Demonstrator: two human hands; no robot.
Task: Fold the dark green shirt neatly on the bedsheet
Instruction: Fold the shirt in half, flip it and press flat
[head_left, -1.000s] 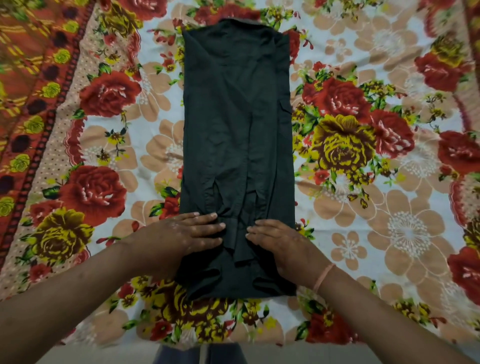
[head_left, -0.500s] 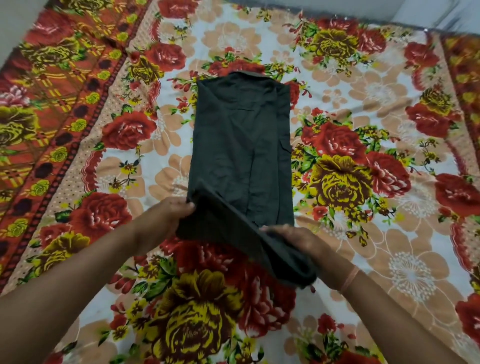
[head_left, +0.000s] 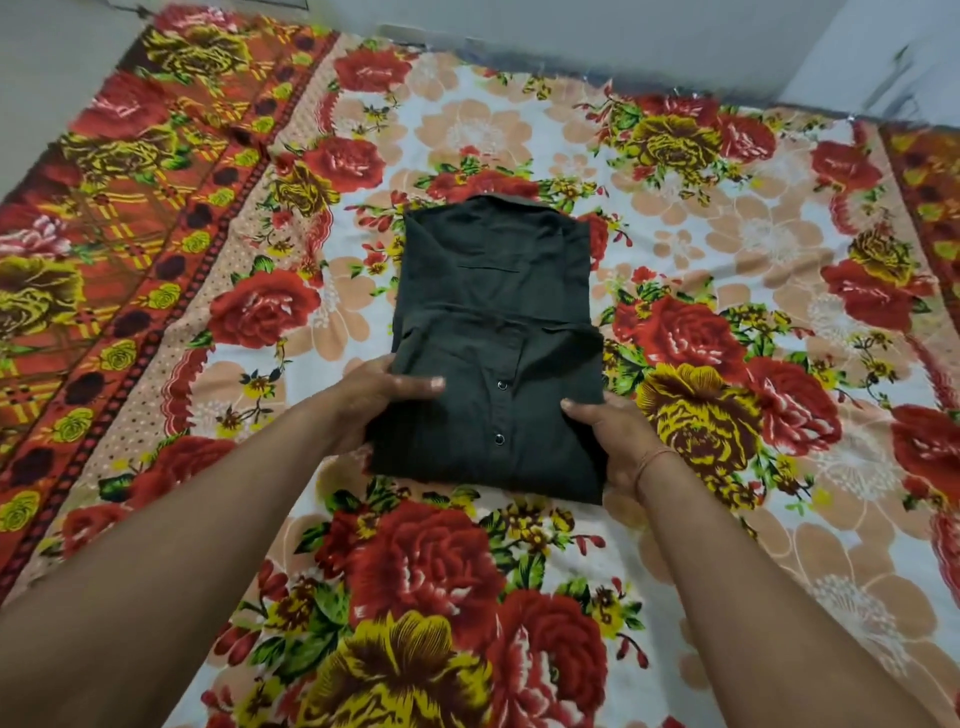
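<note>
The dark green shirt (head_left: 493, 332) lies in the middle of the floral bedsheet (head_left: 727, 249), its lower half doubled up over the upper half. The button placket with two snaps faces up on the folded flap, and the collar end points away from me. My left hand (head_left: 374, 395) grips the left edge of the folded flap, thumb on top. My right hand (head_left: 613, 441) grips the right edge near the fold's near corner, thumb on top and fingers underneath. The near edge of the flap is lifted slightly off the sheet.
The bedsheet spreads wide around the shirt, with a red and orange border strip (head_left: 104, 218) on the left. A grey wall (head_left: 571, 36) runs along the far edge of the bed. My forearms reach in from the bottom corners.
Both hands have carried the shirt's bottom end up and over the upper half, so the long strip is now a shorter doubled block. The view has pulled back and tilted up.
</note>
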